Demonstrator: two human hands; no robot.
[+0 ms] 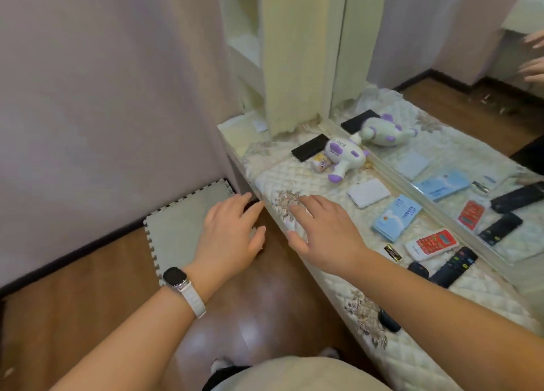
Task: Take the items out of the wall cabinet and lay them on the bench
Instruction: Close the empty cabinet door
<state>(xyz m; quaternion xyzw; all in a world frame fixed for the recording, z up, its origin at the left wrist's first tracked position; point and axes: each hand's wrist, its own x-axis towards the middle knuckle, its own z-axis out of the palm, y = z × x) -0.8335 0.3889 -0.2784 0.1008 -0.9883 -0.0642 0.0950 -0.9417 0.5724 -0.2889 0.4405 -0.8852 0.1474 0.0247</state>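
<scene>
Both empty hands, left hand, right hand, beside bench

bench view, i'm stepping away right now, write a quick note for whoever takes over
Left hand: open, empty, beside the bench's front edge.
Right hand: open, empty, fingers spread over the quilted bench cover.
Already laid on the bench: black slab, purple-and-white toy, white pouch, blue booklets, red-keyed handset, black remote.
Left: the cabinet's contents are not visible, so check it for remaining items.
</scene>
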